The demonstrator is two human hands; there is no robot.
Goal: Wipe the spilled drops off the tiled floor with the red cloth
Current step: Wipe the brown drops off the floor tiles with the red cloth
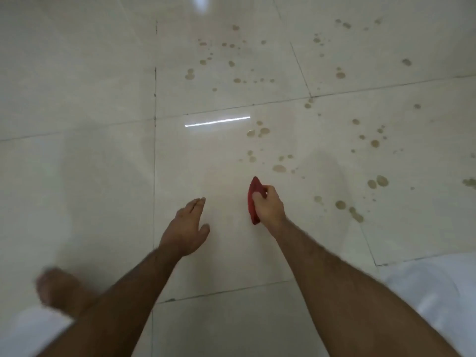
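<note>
My right hand is shut on a bunched red cloth, which sticks out above and below the fist, over the cream tiled floor. Several brownish drops lie just beyond and to the right of the cloth. More drops spread across the right and far tiles. My left hand hovers palm down to the left of the cloth, fingers extended, holding nothing.
Dark grout lines cross the glossy tiles, and a bright light reflection shows ahead. A bare foot is at lower left. White fabric of clothing fills the lower right corner.
</note>
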